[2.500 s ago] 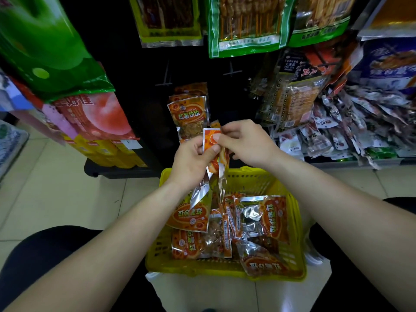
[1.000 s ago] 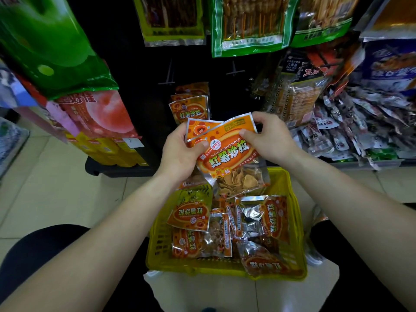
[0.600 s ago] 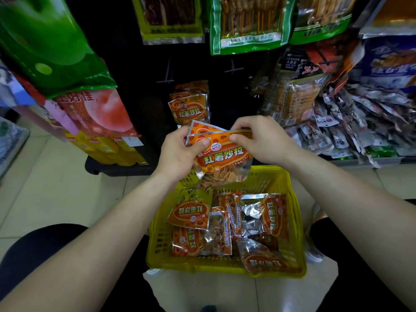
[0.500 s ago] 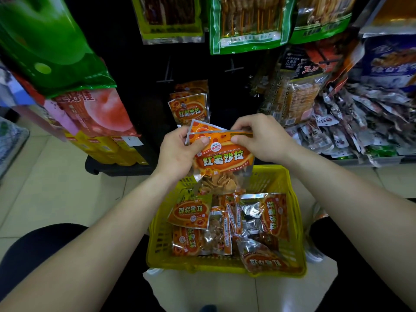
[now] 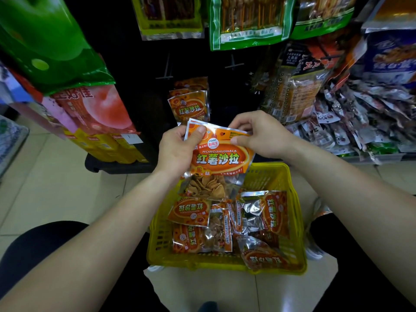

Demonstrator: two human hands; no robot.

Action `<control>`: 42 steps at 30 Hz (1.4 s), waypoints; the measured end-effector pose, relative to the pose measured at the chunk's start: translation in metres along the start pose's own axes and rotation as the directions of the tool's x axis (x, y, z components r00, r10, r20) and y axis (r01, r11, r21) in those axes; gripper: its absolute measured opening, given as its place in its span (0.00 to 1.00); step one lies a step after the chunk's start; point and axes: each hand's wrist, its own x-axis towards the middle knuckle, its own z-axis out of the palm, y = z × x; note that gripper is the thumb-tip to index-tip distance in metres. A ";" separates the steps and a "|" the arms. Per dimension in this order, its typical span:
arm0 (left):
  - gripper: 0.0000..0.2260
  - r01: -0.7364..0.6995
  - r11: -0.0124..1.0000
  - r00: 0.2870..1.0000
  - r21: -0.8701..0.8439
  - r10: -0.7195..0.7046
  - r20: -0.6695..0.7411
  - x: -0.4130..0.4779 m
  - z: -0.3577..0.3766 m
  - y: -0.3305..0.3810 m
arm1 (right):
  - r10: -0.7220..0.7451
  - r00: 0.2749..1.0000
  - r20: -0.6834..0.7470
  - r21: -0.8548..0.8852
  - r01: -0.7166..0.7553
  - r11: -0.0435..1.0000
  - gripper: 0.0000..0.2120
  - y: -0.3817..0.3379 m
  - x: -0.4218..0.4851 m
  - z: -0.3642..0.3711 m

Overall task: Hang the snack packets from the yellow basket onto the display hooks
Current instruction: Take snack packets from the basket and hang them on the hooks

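Centre of frame: the left hand (image 5: 177, 149) and right hand (image 5: 261, 134) pinch the top edge of an orange front packet (image 5: 219, 158), thumbs on its printed face; the corner of a second packet (image 5: 191, 124) shows behind it by the left thumb. Lower centre: a yellow basket (image 5: 225, 265) on the tiled floor (image 5: 56, 176) holds more loose packets (image 5: 225, 224). Above the hands, matching hung packets (image 5: 190, 106) sit below two display hooks (image 5: 165, 70) on a dark panel. Green bags (image 5: 247, 21) line the top edge.
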 end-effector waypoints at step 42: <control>0.10 0.056 0.939 0.987 0.339 -0.104 0.125 0.012 -0.040 -0.053 | -0.034 0.987 -0.154 -0.595 -0.066 0.801 0.08 -0.004 0.060 -0.003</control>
